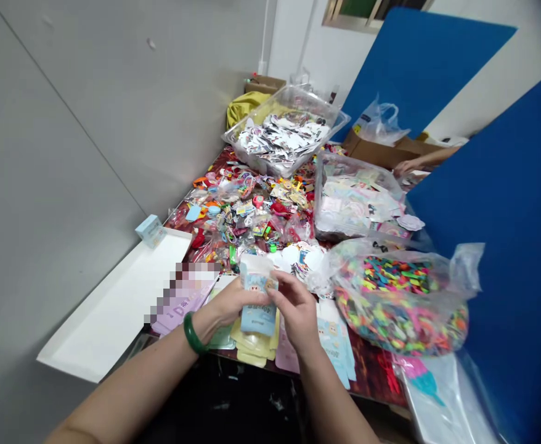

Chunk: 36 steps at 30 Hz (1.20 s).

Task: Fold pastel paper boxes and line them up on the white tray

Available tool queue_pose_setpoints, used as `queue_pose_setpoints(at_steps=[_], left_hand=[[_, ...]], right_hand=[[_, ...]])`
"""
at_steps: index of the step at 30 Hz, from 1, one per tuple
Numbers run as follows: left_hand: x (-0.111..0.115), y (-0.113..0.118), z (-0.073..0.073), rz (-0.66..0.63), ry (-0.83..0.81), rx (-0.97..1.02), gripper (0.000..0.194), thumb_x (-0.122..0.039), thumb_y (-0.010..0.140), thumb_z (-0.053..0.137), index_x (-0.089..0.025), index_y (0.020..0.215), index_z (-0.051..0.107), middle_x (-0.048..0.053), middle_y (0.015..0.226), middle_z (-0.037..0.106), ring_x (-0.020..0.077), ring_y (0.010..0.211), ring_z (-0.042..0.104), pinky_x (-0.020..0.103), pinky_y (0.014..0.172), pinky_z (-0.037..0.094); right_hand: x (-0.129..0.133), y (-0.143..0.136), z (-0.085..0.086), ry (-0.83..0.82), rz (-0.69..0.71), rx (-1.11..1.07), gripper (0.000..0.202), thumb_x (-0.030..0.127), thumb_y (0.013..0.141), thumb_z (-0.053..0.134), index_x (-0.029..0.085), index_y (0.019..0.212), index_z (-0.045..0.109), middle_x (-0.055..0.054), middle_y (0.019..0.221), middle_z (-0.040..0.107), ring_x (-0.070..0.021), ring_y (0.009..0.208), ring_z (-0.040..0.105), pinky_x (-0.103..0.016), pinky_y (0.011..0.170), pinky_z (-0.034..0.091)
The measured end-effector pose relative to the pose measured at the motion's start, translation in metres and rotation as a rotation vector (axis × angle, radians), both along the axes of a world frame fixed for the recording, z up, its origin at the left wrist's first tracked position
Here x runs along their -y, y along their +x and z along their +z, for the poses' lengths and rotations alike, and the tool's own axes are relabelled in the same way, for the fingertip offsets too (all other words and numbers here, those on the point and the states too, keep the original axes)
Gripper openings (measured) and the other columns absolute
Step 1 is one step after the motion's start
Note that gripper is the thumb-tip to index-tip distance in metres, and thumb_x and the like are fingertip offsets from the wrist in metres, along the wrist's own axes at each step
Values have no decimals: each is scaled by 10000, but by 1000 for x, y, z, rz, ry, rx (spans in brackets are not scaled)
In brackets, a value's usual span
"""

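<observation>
Between my hands is a small light-blue printed carton (257,317), its pale top flap raised. My left hand (233,302) wraps round its left side, the thumb across the front; a green bangle circles that wrist. At the upper right edge, my right hand (296,308) pinches the carton with thumb and fingers. Below lie flat folded cartons: yellow ones (252,351) under the held carton, purple ones (182,308) to the left, and light-blue ones (337,345) to the right. Whether anything is inside the held carton I cannot tell.
Small colourful toys (256,209) cover the table. Behind stand a clear bin (330,117) of cut-outs and another bin (319,203) of packets. A plastic bag (459,296) holds bright pieces. At left, a white tray (99,320) bears a blue box (151,231). Another person's hand (406,168) shows behind the blue partition (496,216).
</observation>
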<state>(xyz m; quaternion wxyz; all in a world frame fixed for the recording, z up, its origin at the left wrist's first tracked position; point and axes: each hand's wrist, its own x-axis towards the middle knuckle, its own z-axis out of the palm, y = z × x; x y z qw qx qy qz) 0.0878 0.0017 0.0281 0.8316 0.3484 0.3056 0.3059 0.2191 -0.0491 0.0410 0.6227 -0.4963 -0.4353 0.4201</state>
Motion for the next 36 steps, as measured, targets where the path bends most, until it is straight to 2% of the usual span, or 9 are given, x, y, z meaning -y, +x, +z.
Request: queue_pose_setpoints(at_steps=[5,10,16,21,24,27,29,31,36], left_hand=[[0,2,-5,41,39,-121,492,-229,640,779,-123,1080,586,81,906,684,200,771,652,312,704,515],[1,-4,-8,274,300,-301,811,-271,651,780,-259,1311,309,43,991,658,185,790,650,275,665,505],[-4,-7,-16,310,375,-383,271,-336,724,690,-181,842,502,-40,676,583,107,581,547,195,526,405],[-10,-10,-13,257,376,-469,274,-376,742,673,-152,697,521,-86,498,407,52,441,364,166,425,254],[-7,-15,-7,229,305,-300,460,-311,724,715,-210,1122,507,-68,649,538,67,517,481,162,487,353],[-1,-22,-2,16,97,-29,706,-312,715,731,-254,1312,357,13,895,638,142,719,625,250,656,485],[4,-25,-2,-180,-47,95,653,-358,678,754,-181,1237,466,68,912,658,190,754,651,311,706,509],[8,-27,-3,-269,-135,126,578,-364,635,778,-129,1115,557,88,859,671,206,705,658,336,685,521],[9,-30,-3,-221,-80,-27,364,-267,637,765,-122,939,622,45,751,661,163,624,627,285,628,500]], right_hand=[[-11,4,-27,-196,-92,-120,232,335,701,721,222,905,715,-30,898,699,-196,837,621,-336,776,482],[-12,5,-44,-310,-1,-350,339,364,702,724,211,1002,689,-51,973,699,-222,888,632,-374,816,483],[-7,-3,-45,-279,27,-247,399,356,725,706,205,1089,644,-47,975,673,-197,861,613,-337,784,478],[-2,-4,-33,-193,47,-45,178,345,781,647,199,880,670,-9,803,629,-144,759,560,-273,719,444],[-3,3,-24,-141,110,127,222,321,781,645,174,616,627,14,634,523,-111,629,487,-243,624,406],[-8,11,-17,-130,84,147,122,309,771,657,206,832,677,17,680,537,-110,609,489,-240,576,404],[-10,13,-12,-108,29,151,295,289,774,655,247,1065,630,16,735,571,-116,610,514,-245,563,422],[-11,13,-6,-15,35,259,266,251,792,631,250,1058,633,-7,801,620,-142,696,573,-279,641,464],[-8,12,6,164,171,478,61,209,784,638,211,844,647,-69,992,671,-213,967,600,-377,878,446]])
